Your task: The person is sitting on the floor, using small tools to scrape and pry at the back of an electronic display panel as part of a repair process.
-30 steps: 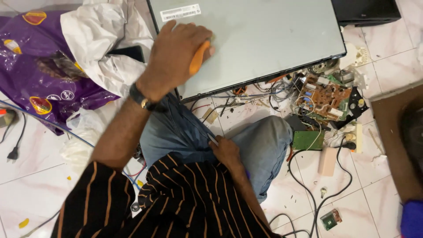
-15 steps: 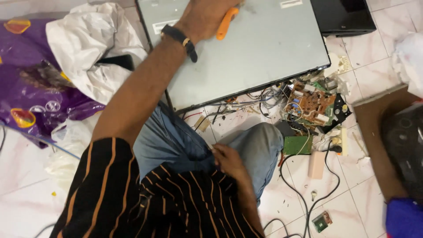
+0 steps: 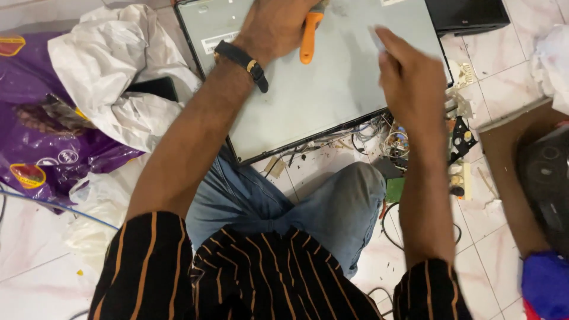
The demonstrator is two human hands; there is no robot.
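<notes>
While I sit on the white tile floor (image 3: 35, 249), the big grey metal panel (image 3: 332, 89) lies flat at twelve o'clock, past my knee. My left hand (image 3: 275, 24) is wrapped tight round an orange tool handle (image 3: 309, 38) on top of it. My right hand (image 3: 409, 77) hovers open at one o'clock, holding nothing. I think the panel is stiff, wide and slippery, so grab its edges. Loose wires (image 3: 397, 142) lie at three o'clock.
</notes>
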